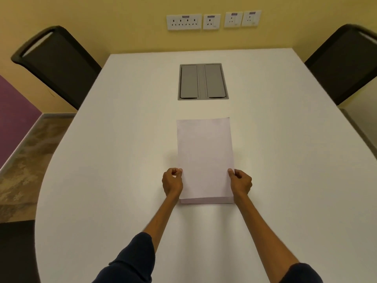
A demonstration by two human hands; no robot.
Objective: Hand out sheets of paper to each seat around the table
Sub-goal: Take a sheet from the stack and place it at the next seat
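Paper stack (205, 160): lay flat and lengthwise at mid-table on the white table (102, 160). Left hand (172, 183) was at its 9 o'clock edge and right hand (240, 183) at 3 o'clock. Both forearms were outstretched, with curled fingers pinching the edges. Grey hatch (203, 81) at 12 o'clock; left chair (59, 64) at 10, right chair (344, 64) at 2.

Both bare forearms reach straight forward, side by side. The left hand (172, 181) and right hand (240, 181), fingers curled, each pinch one side edge of the paper stack (205, 156).
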